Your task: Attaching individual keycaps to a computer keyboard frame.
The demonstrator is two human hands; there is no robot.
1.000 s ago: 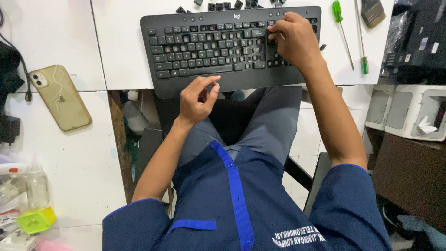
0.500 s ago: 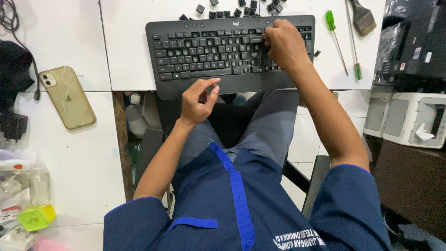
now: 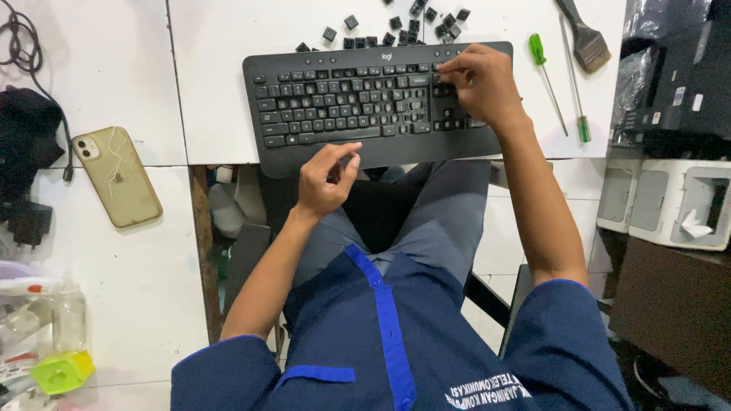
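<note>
Black keyboard on white table | right hand fingers pressing its keys, grasping nothing | left hand grip loosely curled, holding nothing | loose keycaps behind | cracked beige phone left | green screwdriver right

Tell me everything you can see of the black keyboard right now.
The black keyboard looks like matte plastic and lies flat on the white table, its near edge overhanging the front. Some keycaps seem gone, mostly on its right side. Loose black keycaps lie just behind it. The right hand rests fingers on its right key block; the left hand hovers by the near edge, fingertips pinched.
</note>
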